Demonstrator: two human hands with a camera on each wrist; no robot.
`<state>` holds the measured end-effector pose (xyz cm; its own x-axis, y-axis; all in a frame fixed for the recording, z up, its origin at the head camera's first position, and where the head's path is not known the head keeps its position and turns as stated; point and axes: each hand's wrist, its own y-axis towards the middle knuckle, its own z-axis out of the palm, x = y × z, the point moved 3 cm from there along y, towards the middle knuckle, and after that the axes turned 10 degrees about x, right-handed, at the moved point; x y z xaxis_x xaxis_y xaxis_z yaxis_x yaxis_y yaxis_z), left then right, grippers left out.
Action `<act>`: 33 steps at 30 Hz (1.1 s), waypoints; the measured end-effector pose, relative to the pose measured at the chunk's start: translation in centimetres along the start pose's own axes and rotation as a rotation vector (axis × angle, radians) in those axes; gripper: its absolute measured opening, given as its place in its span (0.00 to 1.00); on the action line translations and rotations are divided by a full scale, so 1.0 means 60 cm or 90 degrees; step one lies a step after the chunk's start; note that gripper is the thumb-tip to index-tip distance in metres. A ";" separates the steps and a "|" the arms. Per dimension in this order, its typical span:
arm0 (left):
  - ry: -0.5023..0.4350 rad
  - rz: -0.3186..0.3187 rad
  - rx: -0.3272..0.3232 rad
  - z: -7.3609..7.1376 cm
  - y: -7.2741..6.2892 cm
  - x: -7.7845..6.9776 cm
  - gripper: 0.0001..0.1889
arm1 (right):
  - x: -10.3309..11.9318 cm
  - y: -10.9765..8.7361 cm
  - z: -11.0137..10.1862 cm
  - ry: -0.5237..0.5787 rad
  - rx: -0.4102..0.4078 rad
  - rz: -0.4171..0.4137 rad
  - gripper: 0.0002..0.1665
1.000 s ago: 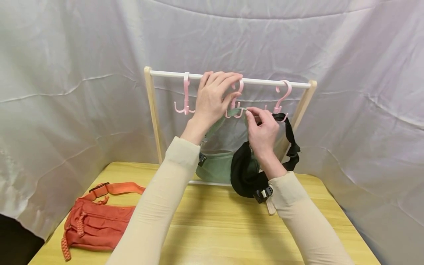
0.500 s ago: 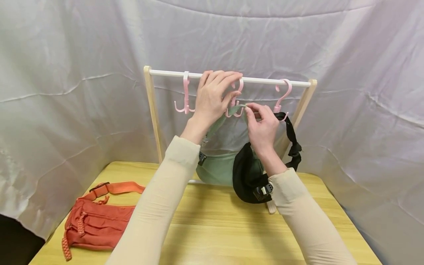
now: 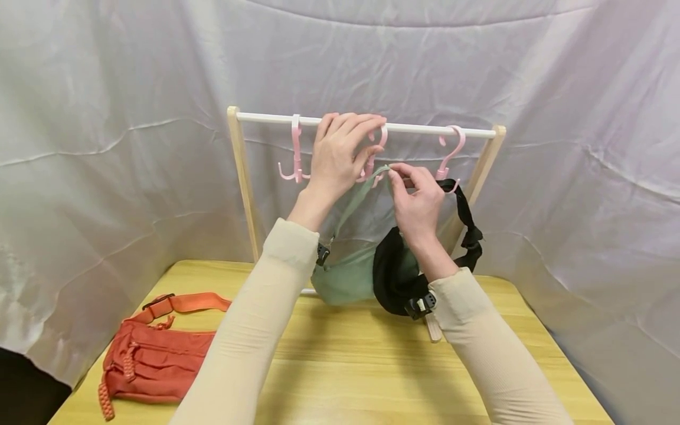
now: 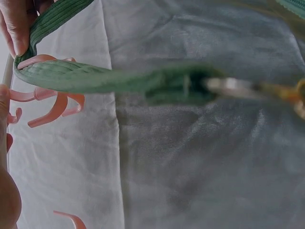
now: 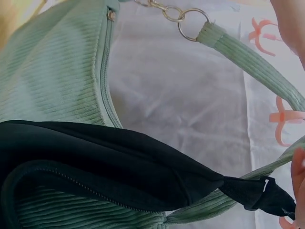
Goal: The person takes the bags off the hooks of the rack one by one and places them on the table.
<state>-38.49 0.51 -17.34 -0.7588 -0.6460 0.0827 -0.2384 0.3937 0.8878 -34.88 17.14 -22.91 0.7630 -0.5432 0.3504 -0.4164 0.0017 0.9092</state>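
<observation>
My left hand (image 3: pixel 337 150) is at the white rail, fingers over its top and thumb against the middle pink hook (image 3: pixel 382 140). Just right of it, my right hand (image 3: pixel 418 203) pinches the green corduroy strap (image 3: pixel 355 202) between thumb and fingertips. In the left wrist view, the strap (image 4: pixel 71 76) passes over a prong of that hook (image 4: pixel 55 112). Below hangs the green bag (image 3: pixel 345 277), partly hidden by a black bag (image 3: pixel 390 271). The black bag's strap runs up to the right pink hook (image 3: pixel 451 156). Metal rings join strap and green bag in the right wrist view.
An orange-red waist bag (image 3: pixel 159 360) lies on the wooden table (image 3: pixel 329 378) at the left. Another pink hook (image 3: pixel 296 147) hangs on the rail (image 3: pixel 419 128) left of my hands. The rack has wooden legs (image 3: pixel 244 189); a pale curtain (image 3: pixel 159 71) stands behind.
My right hand has risen slightly and pulled the green strap up taut. The green bag has tilted and shifted a little, and the middle hook has turned. My left hand stays at the rail.
</observation>
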 end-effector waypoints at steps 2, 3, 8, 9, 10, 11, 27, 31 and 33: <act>0.000 -0.001 0.001 0.000 0.000 0.000 0.23 | 0.002 -0.001 0.002 -0.001 0.003 -0.004 0.08; 0.000 -0.002 0.001 0.000 0.000 0.000 0.23 | 0.003 -0.001 0.002 0.001 0.004 -0.006 0.08; -0.002 -0.005 0.001 -0.001 -0.002 0.003 0.22 | 0.005 -0.001 0.007 0.005 0.004 -0.015 0.08; -0.002 -0.005 0.002 -0.001 -0.002 0.003 0.22 | 0.005 -0.001 0.008 0.006 0.003 -0.015 0.08; -0.002 -0.005 0.002 -0.002 -0.002 0.003 0.22 | 0.005 -0.002 0.009 0.006 0.003 -0.015 0.07; 0.000 -0.005 0.003 -0.002 -0.002 0.002 0.22 | 0.005 -0.002 0.009 0.005 0.003 -0.015 0.07; 0.027 -0.023 0.076 -0.008 -0.008 -0.003 0.24 | 0.007 -0.019 0.014 0.016 0.007 -0.021 0.08; 0.034 -0.020 0.086 -0.012 -0.011 -0.002 0.28 | 0.010 -0.022 0.016 0.031 -0.011 -0.030 0.06; 0.034 -0.022 0.096 -0.014 -0.011 -0.001 0.29 | 0.011 -0.022 0.017 0.043 -0.020 -0.033 0.05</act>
<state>-37.76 -0.28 -17.57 -0.7163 -0.6931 0.0803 -0.3554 0.4614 0.8129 -34.35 15.93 -24.10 0.8150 -0.4859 0.3156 -0.3605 0.0011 0.9327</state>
